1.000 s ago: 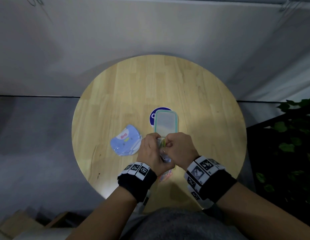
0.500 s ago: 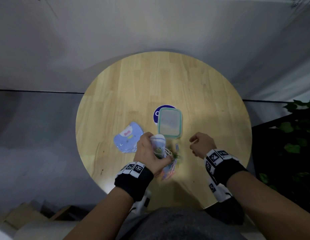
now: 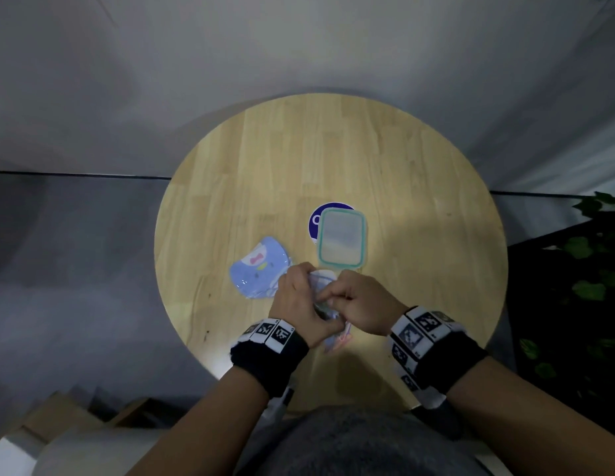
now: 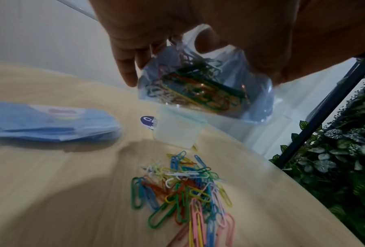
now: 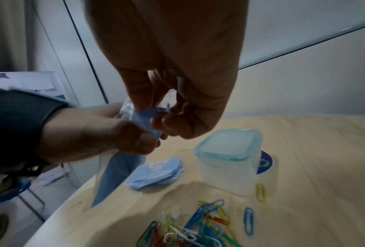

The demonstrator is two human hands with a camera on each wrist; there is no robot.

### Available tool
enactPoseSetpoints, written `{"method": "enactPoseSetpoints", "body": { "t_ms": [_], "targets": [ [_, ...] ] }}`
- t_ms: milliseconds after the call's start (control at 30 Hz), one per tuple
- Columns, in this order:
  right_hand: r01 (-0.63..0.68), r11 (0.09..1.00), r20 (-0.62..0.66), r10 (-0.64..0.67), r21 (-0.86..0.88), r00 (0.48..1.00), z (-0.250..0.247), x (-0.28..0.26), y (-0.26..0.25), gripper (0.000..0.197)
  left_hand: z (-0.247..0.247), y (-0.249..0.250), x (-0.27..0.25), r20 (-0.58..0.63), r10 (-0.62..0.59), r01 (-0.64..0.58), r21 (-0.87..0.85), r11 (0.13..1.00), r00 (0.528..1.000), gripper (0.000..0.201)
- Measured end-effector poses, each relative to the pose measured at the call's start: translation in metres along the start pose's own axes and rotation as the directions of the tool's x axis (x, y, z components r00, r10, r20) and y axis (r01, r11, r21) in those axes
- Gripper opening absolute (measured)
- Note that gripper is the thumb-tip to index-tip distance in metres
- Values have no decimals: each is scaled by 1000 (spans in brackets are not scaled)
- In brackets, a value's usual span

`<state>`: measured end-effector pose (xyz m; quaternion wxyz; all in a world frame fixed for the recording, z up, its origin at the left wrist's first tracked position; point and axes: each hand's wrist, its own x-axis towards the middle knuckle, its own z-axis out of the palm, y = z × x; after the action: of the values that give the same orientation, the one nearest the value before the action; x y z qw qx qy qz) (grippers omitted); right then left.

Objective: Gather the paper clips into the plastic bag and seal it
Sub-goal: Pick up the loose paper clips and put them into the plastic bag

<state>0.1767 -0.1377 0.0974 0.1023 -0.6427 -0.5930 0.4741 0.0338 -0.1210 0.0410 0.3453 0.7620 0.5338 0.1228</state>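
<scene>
A small clear-and-blue plastic bag (image 4: 198,86) hangs above the table, partly filled with coloured paper clips. My left hand (image 3: 300,297) grips its upper part. My right hand (image 5: 156,120) pinches the bag's (image 5: 139,118) top edge between thumb and fingers. In the head view both hands meet over the bag (image 3: 321,280) near the table's front. A loose pile of paper clips (image 4: 183,188) lies on the wood just below the bag, mostly hidden under the hands in the head view. A few stray clips (image 5: 248,220) lie beside the pile.
A lidded clear box with a teal rim (image 3: 342,238) stands just beyond the hands, on a blue round sticker (image 3: 316,218). A stack of blue printed bags (image 3: 256,266) lies to the left. The round wooden table (image 3: 333,149) ends close below my wrists; plants (image 3: 587,280) stand at right.
Half a second ago my right hand was apart, to the right of the clip pile. It has come back to the bag's top, which my left hand kept holding.
</scene>
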Motion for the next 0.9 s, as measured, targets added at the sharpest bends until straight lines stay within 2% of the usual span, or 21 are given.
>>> {"method": "enactPoseSetpoints", "body": {
  "t_ms": [67,133,200,233,267,333,400,533,700,867,900],
  "targets": [
    [-59,975,-67,75,215,995,-6,2,7,27,-1,-2,1,-4,-15,15,1,1000,1000,93],
    [-137,880,-194,248,456,949,-10,9,27,33,-2,-7,-1,-8,-36,36,5,999,999,94],
    [-237,841,-320,424,486,847,-11,19,54,34,-5,-12,-3,-16,-49,49,28,998,999,95],
    [-302,842,-357,478,448,802,-10,25,69,33,-7,-14,-5,-19,-52,52,37,998,998,95],
    [-392,847,-357,512,358,781,-10,30,81,32,-9,-16,-6,-22,-56,57,43,997,998,95],
    [-517,847,-272,530,121,803,-8,40,101,37,-13,-17,-9,-18,-67,68,58,996,998,95],
    [-532,847,-203,518,-13,831,-6,50,111,45,-18,-18,-12,-12,-78,78,70,994,997,97],
    [-422,905,-182,407,-54,895,14,63,109,44,-22,-24,-16,-31,-92,95,90,991,995,96],
    [-306,941,-231,269,-145,935,36,59,109,39,-23,-31,-20,-45,-91,95,110,989,995,93],
    [-168,957,-129,141,-236,982,45,42,111,37,-18,-32,-19,-37,-86,90,120,989,996,89],
    [-146,957,-100,124,-251,987,46,39,112,43,-17,-32,-19,-35,-80,84,123,989,996,89]
  ]
}}
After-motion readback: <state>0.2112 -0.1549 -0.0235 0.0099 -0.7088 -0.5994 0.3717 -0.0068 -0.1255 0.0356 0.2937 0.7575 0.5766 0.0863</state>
